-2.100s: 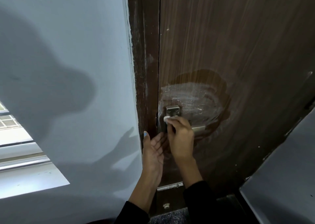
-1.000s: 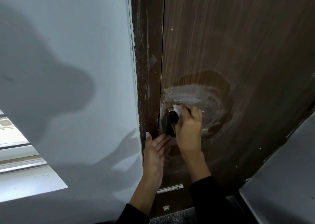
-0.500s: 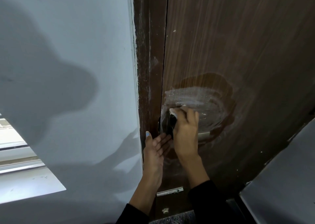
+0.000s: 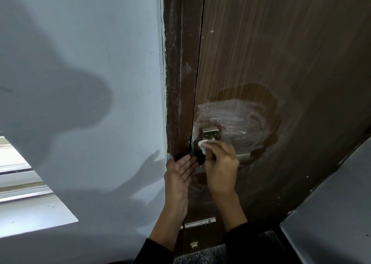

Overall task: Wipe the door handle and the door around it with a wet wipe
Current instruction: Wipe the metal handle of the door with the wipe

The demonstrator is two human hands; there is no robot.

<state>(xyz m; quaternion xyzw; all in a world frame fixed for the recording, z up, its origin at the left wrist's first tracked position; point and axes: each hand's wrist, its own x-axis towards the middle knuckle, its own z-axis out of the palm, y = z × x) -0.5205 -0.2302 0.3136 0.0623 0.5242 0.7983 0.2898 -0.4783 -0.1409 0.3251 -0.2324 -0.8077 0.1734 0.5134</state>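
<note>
Now the right hand (image 4: pixel 220 169) sits lower on the handle (image 4: pixel 210 133) than it does half a second earlier: the wipe (image 4: pixel 203 145) has come off the top of the mounting plate and presses at the plate's 6 o'clock edge, where the lever leaves it. The plate's metal face, covered a moment ago, is exposed again. The right fingers (image 4: pixel 224 150) are closed on the wipe, which shows as a white wad at their 9 o'clock side. The lever's free end (image 4: pixel 244 156) projects from under the hand at 3 o'clock.

The left hand (image 4: pixel 179 175) has not shifted. It is open, palm up, holding nothing, with its fingertips at the gap between door (image 4: pixel 281 52) and frame (image 4: pixel 176 72), at 9 o'clock from the handle.

The smear (image 4: pixel 232 119) on the door, at 12 to 2 o'clock from the handle, is unchanged: a whitish streaked patch inside a darker damp ring.

Assessment: the wiping pass works down over the handle, top first, then the lower edge. The lever under the hand and the door at 6 o'clock from the handle show less wetting and appear to need more passes. The whitish residue may need a further wipe.
</note>
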